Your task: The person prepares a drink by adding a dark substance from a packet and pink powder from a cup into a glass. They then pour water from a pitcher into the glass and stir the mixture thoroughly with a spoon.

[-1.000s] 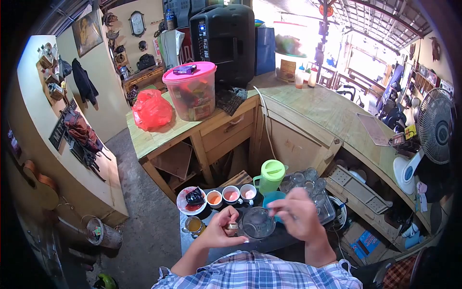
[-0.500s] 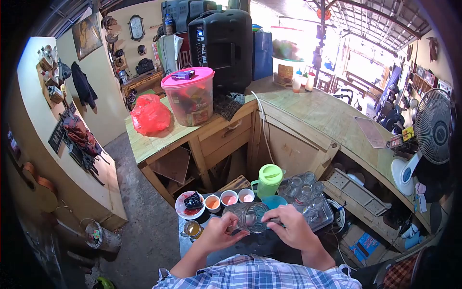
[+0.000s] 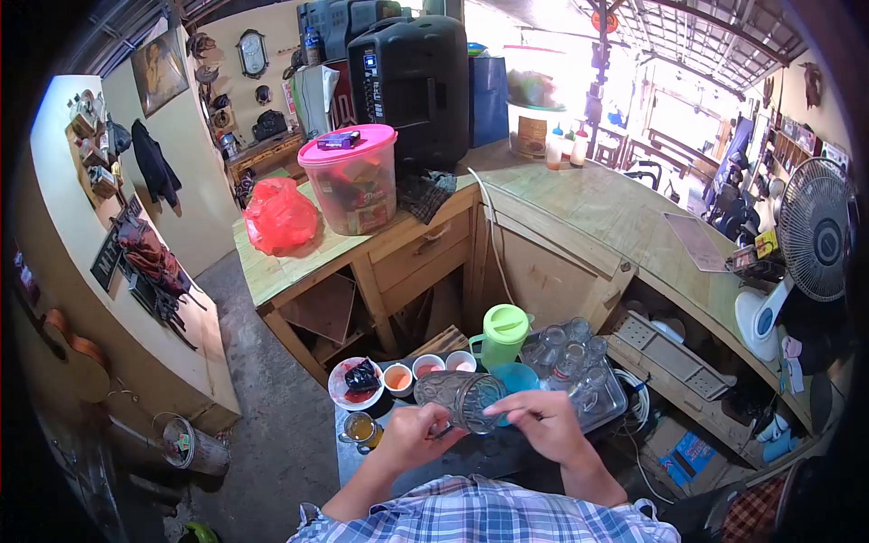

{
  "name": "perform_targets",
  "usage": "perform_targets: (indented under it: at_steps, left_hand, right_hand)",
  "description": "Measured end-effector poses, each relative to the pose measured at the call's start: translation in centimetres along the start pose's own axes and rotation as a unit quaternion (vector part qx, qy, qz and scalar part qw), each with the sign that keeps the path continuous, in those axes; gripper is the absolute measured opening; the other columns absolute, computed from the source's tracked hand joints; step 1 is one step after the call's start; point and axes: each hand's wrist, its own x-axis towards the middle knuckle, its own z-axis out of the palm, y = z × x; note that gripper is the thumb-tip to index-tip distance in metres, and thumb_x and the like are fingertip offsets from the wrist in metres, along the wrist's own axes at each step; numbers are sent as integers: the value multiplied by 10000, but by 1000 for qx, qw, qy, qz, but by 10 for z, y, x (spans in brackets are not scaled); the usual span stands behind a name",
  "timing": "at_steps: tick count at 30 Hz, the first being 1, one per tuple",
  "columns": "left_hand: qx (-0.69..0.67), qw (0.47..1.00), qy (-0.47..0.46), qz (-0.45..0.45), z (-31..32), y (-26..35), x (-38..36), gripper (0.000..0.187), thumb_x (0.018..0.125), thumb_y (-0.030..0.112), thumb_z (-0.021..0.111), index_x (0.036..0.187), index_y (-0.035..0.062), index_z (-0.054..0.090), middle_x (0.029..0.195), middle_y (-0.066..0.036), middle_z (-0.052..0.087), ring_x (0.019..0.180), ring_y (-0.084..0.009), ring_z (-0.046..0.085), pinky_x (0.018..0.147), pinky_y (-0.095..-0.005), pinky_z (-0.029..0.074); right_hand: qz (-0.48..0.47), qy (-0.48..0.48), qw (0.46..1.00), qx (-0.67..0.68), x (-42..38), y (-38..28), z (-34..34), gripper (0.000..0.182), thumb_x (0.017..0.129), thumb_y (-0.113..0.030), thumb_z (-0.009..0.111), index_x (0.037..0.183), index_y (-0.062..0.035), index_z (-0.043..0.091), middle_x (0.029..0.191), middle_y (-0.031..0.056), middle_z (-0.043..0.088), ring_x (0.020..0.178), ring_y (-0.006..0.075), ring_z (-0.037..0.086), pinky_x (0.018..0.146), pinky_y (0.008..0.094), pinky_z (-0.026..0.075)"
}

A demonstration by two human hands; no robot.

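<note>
A large clear patterned glass jar [image 3: 444, 395] lies tilted on its side above the low table, its round mouth toward the right. My left hand [image 3: 413, 438] is closed on the jar's near side, with thumb and fingers pinched at it. My right hand [image 3: 541, 423] is at the mouth, fingers bent together at the rim; whether they hold something small I cannot make out. Behind the jar are a green pitcher [image 3: 504, 337], a teal bowl [image 3: 514, 377] and white cups [image 3: 398, 379] with orange and pink contents.
A tray [image 3: 615, 399] of upturned glasses stands right of the pitcher. On the left are a plate [image 3: 340, 395] with a black packet and a glass mug [image 3: 361, 430] of yellowish liquid. A wooden counter [image 3: 579, 213] bears a pink-lidded tub [image 3: 355, 185] and a fan [image 3: 815, 237].
The jar has tilted further and shifted slightly left and up, showing more of its body. My right hand has moved slightly, its fingers now straighter at the rim. The view has shifted a little.
</note>
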Motion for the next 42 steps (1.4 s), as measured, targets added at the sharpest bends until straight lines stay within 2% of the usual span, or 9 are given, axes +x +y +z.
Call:
perform_targets:
  at_steps: [6, 10, 13, 17, 21, 25, 31, 38, 42]
  left_hand:
    - [-12, 999, 27, -16, 4, -4, -5, 357, 674, 148, 832, 815, 89, 509, 517, -22, 446, 421, -162, 499, 397, -287, 375]
    - [-7, 1000, 24, -5, 3, 0, -3, 356, 676, 143, 831, 815, 86, 508, 524, -25, 456, 423, -163, 503, 399, -286, 376]
    - [-14, 999, 3, -30, 6, -3, -7, 357, 680, 146, 830, 813, 83, 505, 530, -30, 472, 425, -168, 506, 401, -284, 380]
    - [-27, 999, 4, -36, 6, -3, -11, 358, 682, 161, 830, 811, 81, 506, 531, -39, 482, 432, -179, 522, 406, -289, 387]
    - [-12, 999, -4, -51, 6, -2, -11, 358, 685, 183, 829, 811, 74, 512, 530, -43, 483, 439, -186, 536, 411, -296, 396]
    - [-4, 999, -1, -43, 6, 1, -10, 360, 687, 195, 829, 812, 71, 515, 530, -44, 483, 437, -189, 533, 413, -299, 401]
    - [-4, 998, -18, -56, 7, 1, -13, 359, 688, 194, 827, 815, 71, 515, 528, -48, 480, 438, -194, 534, 416, -303, 405]
    - [-55, 993, -20, -98, 5, -2, -14, 416, 680, 184, 855, 828, 76, 481, 537, 10, 420, 439, -86, 438, 409, -238, 326]
    - [-117, 986, -26, -117, 4, -1, -13, 462, 678, 156, 868, 802, 92, 427, 568, 49, 381, 489, -15, 377, 425, -188, 251]
  right_hand:
    - [-9, 96, 984, 148, -14, 10, -16, 346, 909, -357, 608, 912, -28, 715, 902, 81, 716, 768, 147, 666, 673, 242, 494]
    - [-52, 4, 998, -16, -2, 6, 0, 405, 953, -374, 545, 841, -12, 688, 844, 81, 709, 757, 128, 658, 653, 246, 488]
    - [-35, 152, 979, 133, -10, 7, -12, 301, 974, -251, 524, 852, -5, 647, 760, 69, 663, 677, 136, 611, 624, 255, 474]
    - [-42, 5, 999, -16, -1, 0, 2, 359, 993, -308, 474, 833, -12, 600, 825, 97, 660, 695, 147, 619, 648, 266, 487]
    - [-124, 111, 985, 56, -8, 8, -15, 264, 976, -226, 512, 869, 4, 585, 829, 100, 656, 722, 169, 634, 672, 276, 497]
    - [-58, -28, 997, -48, 1, 6, -2, 341, 988, -305, 483, 855, -3, 570, 790, 88, 654, 707, 173, 643, 646, 268, 497]
    - [-100, 21, 994, -30, -3, 7, -13, 217, 957, -221, 529, 880, -20, 556, 792, 97, 637, 722, 251, 635, 661, 325, 496]
    - [-144, 59, 974, -167, 4, -6, -22, 112, 902, -170, 530, 934, -67, 558, 784, 55, 608, 711, 245, 532, 704, 377, 406]
    - [-142, -41, 959, -241, 13, -11, -7, 165, 804, -45, 557, 966, -78, 559, 810, 28, 611, 802, 244, 523, 808, 380, 374]
